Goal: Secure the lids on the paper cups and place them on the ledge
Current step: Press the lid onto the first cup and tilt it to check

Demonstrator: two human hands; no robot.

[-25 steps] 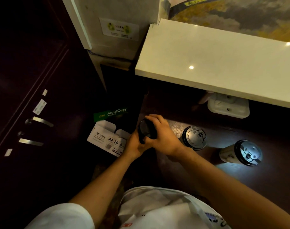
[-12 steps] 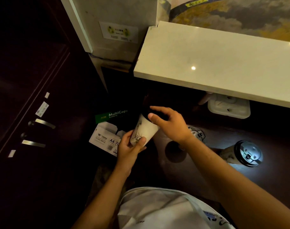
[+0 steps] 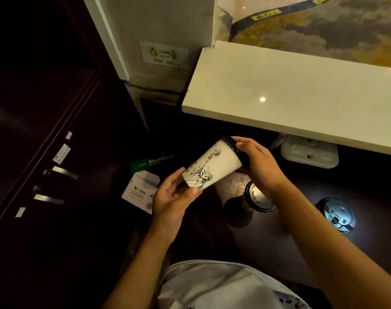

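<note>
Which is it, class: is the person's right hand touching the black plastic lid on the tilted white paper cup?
Touching: head view shows right hand fingers wrapped over the black lid.

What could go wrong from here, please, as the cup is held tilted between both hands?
1. The paper cup lies nearly sideways; if its black lid is not fully seated, it could pop off or leak.
2. The left hand grips only the base, so the cup might slip.
3. The right hand's forearm hangs above a lidded cup and could topple it.

Dim, warm cast; left side near black; glare spot on ledge (image 3: 262, 99); wide-angle bending at edges.
</note>
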